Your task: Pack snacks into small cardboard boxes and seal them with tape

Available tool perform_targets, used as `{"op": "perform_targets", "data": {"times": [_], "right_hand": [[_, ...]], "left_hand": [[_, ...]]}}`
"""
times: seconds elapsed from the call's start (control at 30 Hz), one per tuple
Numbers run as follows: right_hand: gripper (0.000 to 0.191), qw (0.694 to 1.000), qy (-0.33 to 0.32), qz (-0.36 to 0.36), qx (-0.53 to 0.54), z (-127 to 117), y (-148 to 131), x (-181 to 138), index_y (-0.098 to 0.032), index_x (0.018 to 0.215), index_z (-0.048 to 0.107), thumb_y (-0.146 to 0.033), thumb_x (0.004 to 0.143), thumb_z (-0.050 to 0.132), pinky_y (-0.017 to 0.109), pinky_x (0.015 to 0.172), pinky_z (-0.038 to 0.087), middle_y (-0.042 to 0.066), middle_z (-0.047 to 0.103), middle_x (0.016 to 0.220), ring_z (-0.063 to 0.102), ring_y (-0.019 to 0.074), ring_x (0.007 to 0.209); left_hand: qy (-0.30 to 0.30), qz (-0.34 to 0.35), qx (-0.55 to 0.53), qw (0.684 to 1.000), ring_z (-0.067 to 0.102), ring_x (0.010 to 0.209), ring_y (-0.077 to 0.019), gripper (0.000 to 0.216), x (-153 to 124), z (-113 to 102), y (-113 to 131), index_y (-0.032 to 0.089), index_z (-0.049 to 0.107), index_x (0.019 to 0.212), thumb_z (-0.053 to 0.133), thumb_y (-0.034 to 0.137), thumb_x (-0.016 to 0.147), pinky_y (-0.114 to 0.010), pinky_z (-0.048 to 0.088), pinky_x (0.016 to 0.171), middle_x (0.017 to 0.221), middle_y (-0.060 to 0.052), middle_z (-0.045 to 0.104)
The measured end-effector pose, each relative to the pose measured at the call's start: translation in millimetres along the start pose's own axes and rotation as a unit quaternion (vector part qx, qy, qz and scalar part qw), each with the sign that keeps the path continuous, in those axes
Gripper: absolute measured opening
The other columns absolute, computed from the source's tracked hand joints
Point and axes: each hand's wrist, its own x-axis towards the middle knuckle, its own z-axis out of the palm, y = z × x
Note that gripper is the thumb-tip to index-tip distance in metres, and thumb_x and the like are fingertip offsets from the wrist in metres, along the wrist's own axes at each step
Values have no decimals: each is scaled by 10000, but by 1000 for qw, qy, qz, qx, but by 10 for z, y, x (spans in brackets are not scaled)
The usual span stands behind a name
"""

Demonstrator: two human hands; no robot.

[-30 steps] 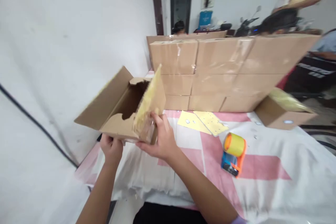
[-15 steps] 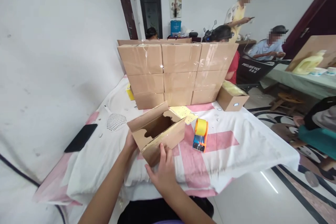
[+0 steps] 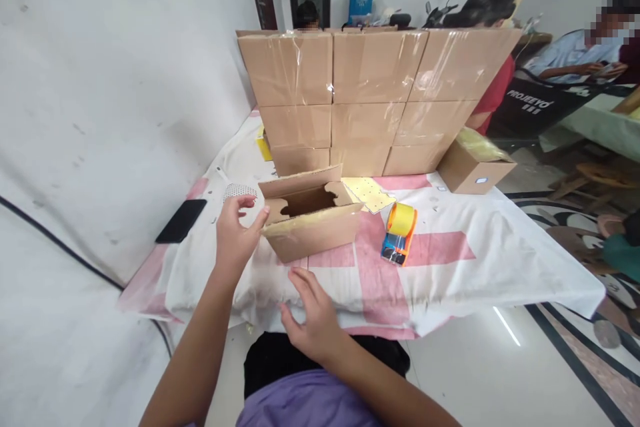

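An open cardboard box (image 3: 315, 235) rests on the cloth-covered table in front of me, its long flaps raised and its inside dark. By the box's left end is my left hand (image 3: 239, 230), thumb and fingers apart; whether the thumb touches the flap I cannot tell. My right hand (image 3: 315, 317) hovers in front of the box near the table's edge, fingers spread and holding nothing. To the right of the box lies a tape dispenser (image 3: 399, 235) with a yellow roll. A yellow dotted sheet (image 3: 370, 193) lies behind the box's right end.
A wall of taped cardboard boxes (image 3: 367, 80) stands across the back of the table. Right of it sits a smaller box (image 3: 473, 163) with yellow tape on top. A black phone-like slab (image 3: 181, 221) lies at the left edge. Other people are beyond the boxes.
The open box has gone from tilted in my hands to resting on the table. My right hand has come off its front side toward me; my left hand has risen beside its left end.
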Motion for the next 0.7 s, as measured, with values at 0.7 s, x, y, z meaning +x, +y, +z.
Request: {"op": "perform_targets", "data": {"times": [0.7], "right_hand": [[410,986,-13,-151,61,-1489,894,1366,-230,778,594,-550,1000,466,409,749,383,12,525,656,477,217,729]], "left_hand": [[-111,168,-72,977,634,1204,-302,212,-394,-67,-670,212,710,854,571,336,957,-536,479,1052,1103,-103,775]]}}
